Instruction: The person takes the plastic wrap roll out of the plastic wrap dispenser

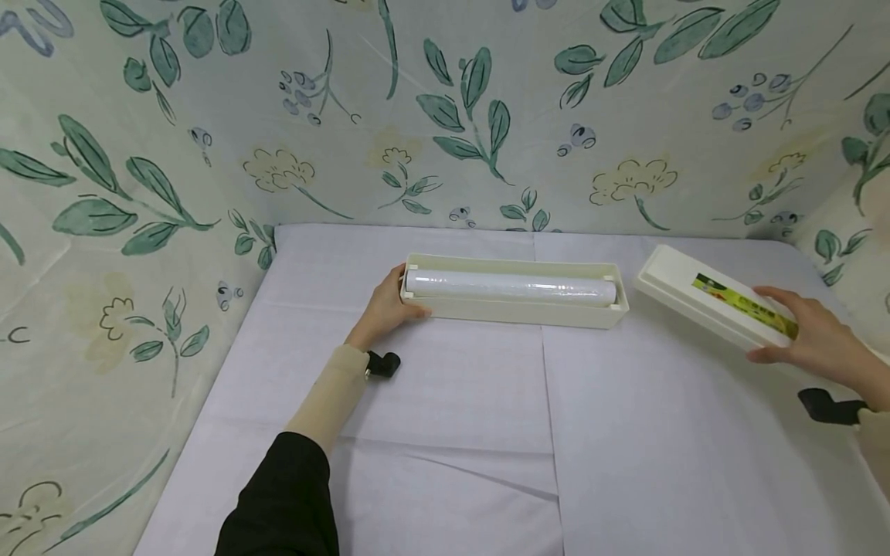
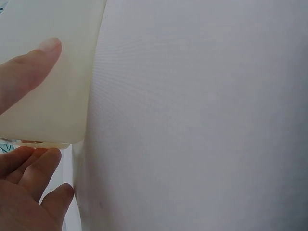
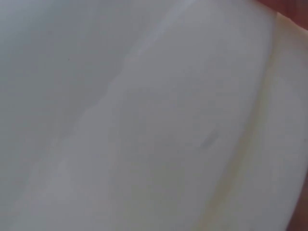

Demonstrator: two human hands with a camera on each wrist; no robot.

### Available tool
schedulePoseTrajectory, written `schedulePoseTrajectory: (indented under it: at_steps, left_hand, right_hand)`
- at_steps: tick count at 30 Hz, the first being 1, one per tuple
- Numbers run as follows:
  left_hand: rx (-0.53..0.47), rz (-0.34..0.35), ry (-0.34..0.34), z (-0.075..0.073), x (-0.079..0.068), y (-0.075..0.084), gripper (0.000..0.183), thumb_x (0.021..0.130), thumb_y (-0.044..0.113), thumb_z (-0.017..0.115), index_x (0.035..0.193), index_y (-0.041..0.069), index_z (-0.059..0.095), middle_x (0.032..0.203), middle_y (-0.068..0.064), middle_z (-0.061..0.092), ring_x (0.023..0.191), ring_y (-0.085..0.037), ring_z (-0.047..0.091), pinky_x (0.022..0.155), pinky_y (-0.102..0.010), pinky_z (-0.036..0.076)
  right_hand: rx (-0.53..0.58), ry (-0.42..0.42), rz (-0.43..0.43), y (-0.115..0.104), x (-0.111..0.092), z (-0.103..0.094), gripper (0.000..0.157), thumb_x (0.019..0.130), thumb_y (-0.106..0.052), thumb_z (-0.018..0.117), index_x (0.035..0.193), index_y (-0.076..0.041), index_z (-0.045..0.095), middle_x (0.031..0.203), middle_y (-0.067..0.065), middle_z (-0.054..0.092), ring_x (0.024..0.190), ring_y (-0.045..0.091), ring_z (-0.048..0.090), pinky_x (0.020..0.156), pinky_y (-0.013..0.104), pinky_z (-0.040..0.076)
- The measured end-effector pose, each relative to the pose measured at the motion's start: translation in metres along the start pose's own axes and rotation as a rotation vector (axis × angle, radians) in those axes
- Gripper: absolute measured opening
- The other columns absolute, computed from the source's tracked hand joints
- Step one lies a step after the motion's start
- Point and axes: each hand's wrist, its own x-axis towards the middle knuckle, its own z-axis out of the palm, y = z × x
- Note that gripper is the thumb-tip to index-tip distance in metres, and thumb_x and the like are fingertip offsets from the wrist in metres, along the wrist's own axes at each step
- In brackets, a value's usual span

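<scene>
Left hand [image 1: 389, 305] on the box [image 1: 514, 313], right hand [image 1: 816, 336] on the lid [image 1: 688, 292]

At left, the hand grips the box's end, thumb against the front wall. Rightward runs the open box on the table [image 1: 445, 401], long axis side to side, a roll [image 1: 511, 287] lying lengthwise inside. Just beyond its right end, apart, the lid slants, its farther end toward the box; the right hand grasps its nearer end. The left hand is closer to the box.

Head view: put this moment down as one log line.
left hand: grips left end of box | box: open, white roll inside | right hand: holds labelled lid, apart from box
</scene>
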Motion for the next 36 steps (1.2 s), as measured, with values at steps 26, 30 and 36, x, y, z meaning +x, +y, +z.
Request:
schedulePoseTrajectory:
  at_steps: [26, 30, 36]
  left_hand:
    - [0.002, 0.006, 0.003, -0.001, 0.0, 0.002, 0.099, 0.07, 0.011, 0.086, 0.147, -0.001, 0.025, 0.145, -0.018, 0.039, 0.131, -0.031, 0.038, 0.11, -0.042, 0.027]
    - [-0.001, 0.0, 0.003, -0.001, -0.001, 0.003, 0.1, 0.07, 0.011, 0.085, 0.148, -0.001, 0.024, 0.145, -0.017, 0.038, 0.132, -0.031, 0.037, 0.111, -0.042, 0.026]
    - [-0.005, 0.008, 0.003, -0.001, -0.001, 0.002, 0.099, 0.07, 0.01, 0.085, 0.148, -0.001, 0.024, 0.145, -0.018, 0.038, 0.132, -0.032, 0.037, 0.11, -0.044, 0.026]
  right_hand:
    - [0.02, -0.005, 0.037, 0.016, -0.007, 0.018, 0.112, 0.066, -0.017, 0.085, 0.146, 0.009, 0.01, 0.121, 0.047, 0.023, 0.097, 0.057, 0.031, 0.068, 0.071, 0.027]
    - [0.027, -0.014, 0.042, 0.018, -0.007, 0.021, 0.112, 0.066, -0.017, 0.085, 0.145, 0.009, 0.011, 0.12, 0.047, 0.024, 0.096, 0.056, 0.032, 0.067, 0.069, 0.03]
    - [0.035, -0.025, 0.023, 0.023, -0.006, 0.028, 0.114, 0.064, -0.02, 0.087, 0.144, 0.011, 0.013, 0.121, 0.048, 0.025, 0.098, 0.057, 0.032, 0.07, 0.068, 0.03]
